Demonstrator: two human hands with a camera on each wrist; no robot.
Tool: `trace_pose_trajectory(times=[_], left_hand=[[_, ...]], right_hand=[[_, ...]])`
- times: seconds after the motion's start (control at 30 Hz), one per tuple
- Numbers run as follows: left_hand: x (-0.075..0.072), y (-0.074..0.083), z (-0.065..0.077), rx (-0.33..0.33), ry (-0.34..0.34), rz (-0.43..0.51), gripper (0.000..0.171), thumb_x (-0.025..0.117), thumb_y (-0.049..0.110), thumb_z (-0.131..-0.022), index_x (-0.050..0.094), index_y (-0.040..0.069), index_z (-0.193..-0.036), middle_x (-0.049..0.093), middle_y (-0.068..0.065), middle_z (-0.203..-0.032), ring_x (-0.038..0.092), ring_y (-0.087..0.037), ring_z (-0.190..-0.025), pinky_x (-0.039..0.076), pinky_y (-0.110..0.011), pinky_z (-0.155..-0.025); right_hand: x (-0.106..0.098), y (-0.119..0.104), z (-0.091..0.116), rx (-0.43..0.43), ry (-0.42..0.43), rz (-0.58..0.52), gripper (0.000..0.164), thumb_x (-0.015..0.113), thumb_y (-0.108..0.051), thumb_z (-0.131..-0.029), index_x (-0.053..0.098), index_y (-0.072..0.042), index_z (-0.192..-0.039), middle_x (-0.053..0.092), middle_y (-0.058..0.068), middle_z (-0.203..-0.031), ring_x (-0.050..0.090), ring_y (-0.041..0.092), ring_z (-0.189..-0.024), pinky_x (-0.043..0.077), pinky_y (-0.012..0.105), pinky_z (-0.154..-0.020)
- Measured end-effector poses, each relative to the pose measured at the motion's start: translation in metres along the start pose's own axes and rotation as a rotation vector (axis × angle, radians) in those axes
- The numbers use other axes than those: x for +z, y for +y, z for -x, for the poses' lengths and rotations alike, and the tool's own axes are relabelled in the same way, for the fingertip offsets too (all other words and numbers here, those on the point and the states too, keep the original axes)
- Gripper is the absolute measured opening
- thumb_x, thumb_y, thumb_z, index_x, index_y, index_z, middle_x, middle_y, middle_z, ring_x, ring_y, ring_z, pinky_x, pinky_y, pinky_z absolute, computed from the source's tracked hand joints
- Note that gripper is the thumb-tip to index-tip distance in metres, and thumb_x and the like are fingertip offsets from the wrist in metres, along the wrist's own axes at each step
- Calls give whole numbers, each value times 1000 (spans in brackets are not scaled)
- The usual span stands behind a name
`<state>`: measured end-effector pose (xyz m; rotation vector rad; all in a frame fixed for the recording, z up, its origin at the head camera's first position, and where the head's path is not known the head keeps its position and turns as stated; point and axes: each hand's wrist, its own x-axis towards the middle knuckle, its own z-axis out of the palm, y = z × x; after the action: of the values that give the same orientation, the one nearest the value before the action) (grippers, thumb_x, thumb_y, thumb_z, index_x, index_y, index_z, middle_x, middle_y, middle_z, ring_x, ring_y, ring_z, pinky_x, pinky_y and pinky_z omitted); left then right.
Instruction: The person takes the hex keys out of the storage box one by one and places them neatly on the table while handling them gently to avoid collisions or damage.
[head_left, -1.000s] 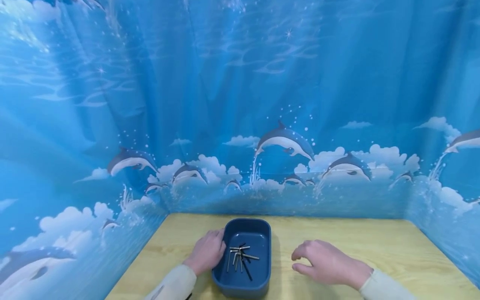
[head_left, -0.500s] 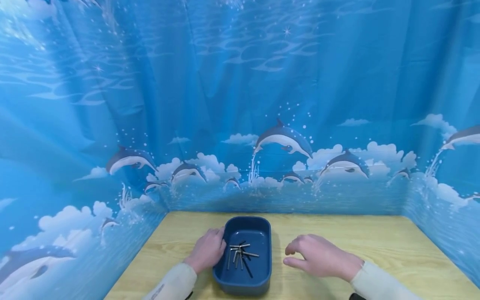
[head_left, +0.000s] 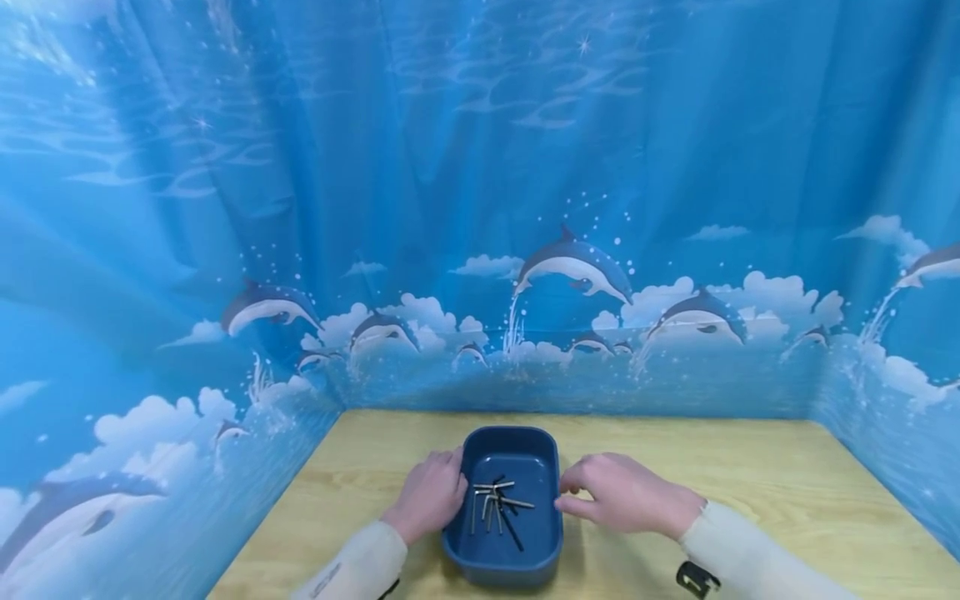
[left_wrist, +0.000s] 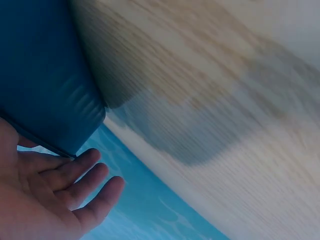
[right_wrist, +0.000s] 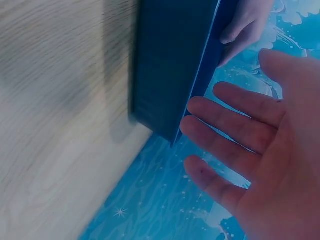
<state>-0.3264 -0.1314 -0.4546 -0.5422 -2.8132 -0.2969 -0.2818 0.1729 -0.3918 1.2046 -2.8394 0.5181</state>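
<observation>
A dark blue rectangular box (head_left: 501, 562) with rounded corners stands on the table. Inside it lies a loose pile of several L-shaped hex keys (head_left: 495, 504), some silvery and some black. My left hand (head_left: 427, 494) grips the box's left rim, with the thumb partly hidden behind the rim in the left wrist view. On the other side, my right hand (head_left: 626, 493) has its fingertips right at the right rim. Its fingers (right_wrist: 230, 140) are spread and relaxed in the right wrist view, and nothing is held in them.
The pale wooden table (head_left: 720, 467) reaches back to a blue curtain (head_left: 465, 208) printed with dolphins, which also encloses both sides. A dark strap piece (head_left: 697, 579) sits at the right sleeve's cuff.
My right hand has moved left, from over the table to the box's right rim. The box and my left hand have shifted slightly to the right. The hex keys stay piled inside.
</observation>
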Motion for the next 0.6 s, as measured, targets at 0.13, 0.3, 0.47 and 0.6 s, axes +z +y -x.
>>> trace_pose_trajectory(times=[0.13,0.3,0.47,0.6], left_hand=[[1,2,2,13,7,-3,47,53,17,-97,55,-4,-139,67,-21,-126,63,-35,-116,53,-51,-96],[0,4,6,9,11,-21,48,54,19,-97,55,-5,-138,66,-21,-126,63,-35,-116,53,-52,-95],[-3,7,8,-12,3,-28,47,54,20,-98,55,-4,-139,67,-20,-125,63,-34,-115,53,-52,-95],[-4,8,7,-21,-8,-39,48,53,20,-98,55,-2,-140,67,-19,-125,62,-34,-115,52,-54,-94]], right_hand=[[-2,-4,-8,-8,-24,36,25,57,-49,-99,73,-29,-94,67,-21,-87,61,-3,-77,55,27,-71],[-2,-11,-21,-35,-52,104,19,62,-39,-98,68,-28,-84,57,-21,-70,49,-2,-57,43,23,-55],[0,-17,-40,-36,-99,64,16,64,-31,-98,75,-20,-99,61,-18,-71,51,-4,-56,48,20,-58],[4,-20,-58,-17,-153,37,17,65,-23,-97,76,-16,-108,64,-15,-73,53,-2,-57,50,20,-61]])
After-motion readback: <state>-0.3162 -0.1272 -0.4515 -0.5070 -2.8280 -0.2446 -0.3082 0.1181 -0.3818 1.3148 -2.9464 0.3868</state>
